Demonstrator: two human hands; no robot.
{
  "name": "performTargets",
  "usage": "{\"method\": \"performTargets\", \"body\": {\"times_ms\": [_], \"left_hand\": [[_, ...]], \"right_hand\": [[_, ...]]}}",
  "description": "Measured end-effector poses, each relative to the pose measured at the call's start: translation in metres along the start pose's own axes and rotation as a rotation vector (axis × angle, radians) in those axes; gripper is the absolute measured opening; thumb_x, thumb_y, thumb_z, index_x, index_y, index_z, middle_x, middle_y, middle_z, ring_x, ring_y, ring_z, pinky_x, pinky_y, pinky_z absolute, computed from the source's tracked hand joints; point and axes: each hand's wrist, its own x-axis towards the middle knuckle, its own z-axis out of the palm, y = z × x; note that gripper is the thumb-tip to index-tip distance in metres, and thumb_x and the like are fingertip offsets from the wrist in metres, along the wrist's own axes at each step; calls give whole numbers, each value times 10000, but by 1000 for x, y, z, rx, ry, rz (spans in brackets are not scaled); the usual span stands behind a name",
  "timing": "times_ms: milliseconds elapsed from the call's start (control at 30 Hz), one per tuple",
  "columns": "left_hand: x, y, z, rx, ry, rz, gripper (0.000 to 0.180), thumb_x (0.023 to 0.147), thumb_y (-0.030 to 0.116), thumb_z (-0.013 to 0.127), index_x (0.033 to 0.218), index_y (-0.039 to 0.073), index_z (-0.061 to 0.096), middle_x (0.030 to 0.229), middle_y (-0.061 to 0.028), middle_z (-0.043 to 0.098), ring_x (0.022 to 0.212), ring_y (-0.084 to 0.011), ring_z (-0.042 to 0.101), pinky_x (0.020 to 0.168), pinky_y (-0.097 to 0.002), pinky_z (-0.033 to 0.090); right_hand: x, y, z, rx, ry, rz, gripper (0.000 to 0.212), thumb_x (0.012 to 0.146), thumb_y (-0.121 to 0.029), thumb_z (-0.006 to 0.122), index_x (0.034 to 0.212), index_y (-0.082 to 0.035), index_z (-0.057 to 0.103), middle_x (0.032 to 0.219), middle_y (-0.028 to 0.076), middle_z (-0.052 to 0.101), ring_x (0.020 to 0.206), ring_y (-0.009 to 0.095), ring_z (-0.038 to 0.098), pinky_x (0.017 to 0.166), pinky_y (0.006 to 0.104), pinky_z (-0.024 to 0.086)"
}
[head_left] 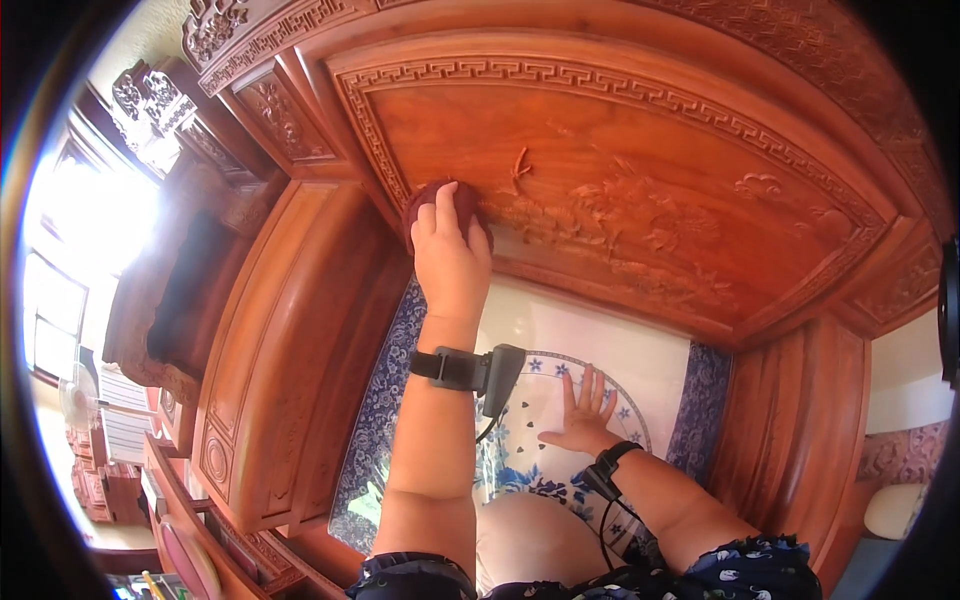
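My left hand (pixel 450 255) reaches up to the carved wooden backrest panel (pixel 470 130) of a large seat. Its fingers curl over a dark maroon cloth (pixel 415 212), pressed against the panel's lower left corner beside the fretwork border. Most of the cloth lies hidden under the hand. Lower down, my right hand (pixel 583 415) rests palm down on the white and blue patterned seat mat (pixel 640 325), fingers spread and holding nothing. A bent knee (pixel 540 535) is on the mat between my arms.
Thick wooden armrests (pixel 300 330) flank the mat on the left, with a matching armrest (pixel 800 400) on the right. Far left are a bright window (pixel 55 310), a white fan (pixel 80 395) and more carved furniture. Black devices are strapped to both wrists, with thin cables.
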Motion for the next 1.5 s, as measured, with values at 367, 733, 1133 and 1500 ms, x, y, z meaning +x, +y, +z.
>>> {"method": "performTargets", "body": {"times_ms": [367, 733, 1133, 1500], "left_hand": [[-39, -10, 8, -350, 71, -249, 377, 799, 68, 560, 1173, 56, 523, 986, -135, 521, 944, -283, 529, 833, -337, 430], [-6, -8, 10, -102, 111, 7, 333, 807, 52, 564, 1139, 52, 530, 995, -150, 537, 939, -327, 529, 836, -350, 433], [6, -3, 4, -134, 110, 13, 339, 828, 36, 528, 1166, 40, 513, 1020, -152, 535, 963, -321, 530, 842, -342, 433], [-23, -22, 6, -419, 117, -248, 314, 831, 32, 530, 1145, 27, 542, 1054, -114, 551, 992, -239, 553, 873, -301, 427]], "right_hand": [[-1, 3, 0, 31, 29, -4, 1185, 638, -602, 655, 1419, -74, -62, 1401, 287, -238, 1285, 427, -270, 957, 617, -130], [-1, -1, 0, 14, 16, 2, 1179, 646, -607, 642, 1417, -77, -74, 1405, 281, -234, 1286, 424, -270, 956, 615, -142], [-3, -4, 1, 3, 27, 8, 1176, 640, -615, 638, 1421, -86, -65, 1410, 273, -230, 1293, 420, -258, 958, 615, -140], [-3, -2, 0, -9, 31, 10, 1203, 623, -612, 650, 1415, -75, -78, 1408, 282, -223, 1290, 427, -256, 969, 608, -121]]}}
